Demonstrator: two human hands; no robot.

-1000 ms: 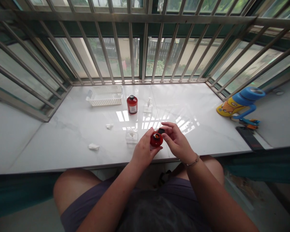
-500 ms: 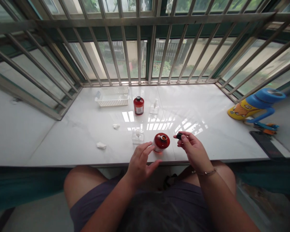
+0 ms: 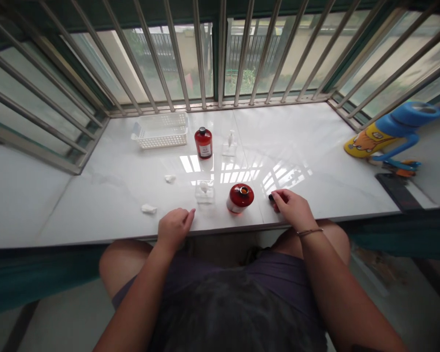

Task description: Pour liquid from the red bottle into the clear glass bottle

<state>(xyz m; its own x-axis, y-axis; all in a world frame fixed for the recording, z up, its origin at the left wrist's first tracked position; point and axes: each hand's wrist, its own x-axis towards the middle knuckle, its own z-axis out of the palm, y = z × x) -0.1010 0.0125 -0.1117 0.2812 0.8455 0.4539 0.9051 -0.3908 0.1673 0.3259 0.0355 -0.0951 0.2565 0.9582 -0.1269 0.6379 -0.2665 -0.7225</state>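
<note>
My right hand (image 3: 291, 208) pinches a small black bottle cap (image 3: 271, 197) low over the counter. Left of it stands a red bottle (image 3: 235, 203) with its neck uncovered, touched by neither hand. My left hand (image 3: 173, 227) rests at the front edge, fingers curled in and nothing seen in them. Beyond that hand is a clear square glass bottle (image 3: 204, 194). Farther back, a second red bottle (image 3: 204, 146) wears its dark cap and a white label, beside another clear bottle (image 3: 229, 147) with a pump top.
A white perforated basket (image 3: 163, 142) stands at the back left of the marble counter (image 3: 110, 195). Two crumpled white tissues (image 3: 148, 209) lie to the left. At right are a blue and yellow tumbler (image 3: 385, 132) and a black phone (image 3: 392, 190). Metal bars (image 3: 220, 58) line the window.
My left hand has left the uncapped red bottle, moved left and curled its fingers. My right hand has lowered the cap toward the counter. The camera view has tilted down.
</note>
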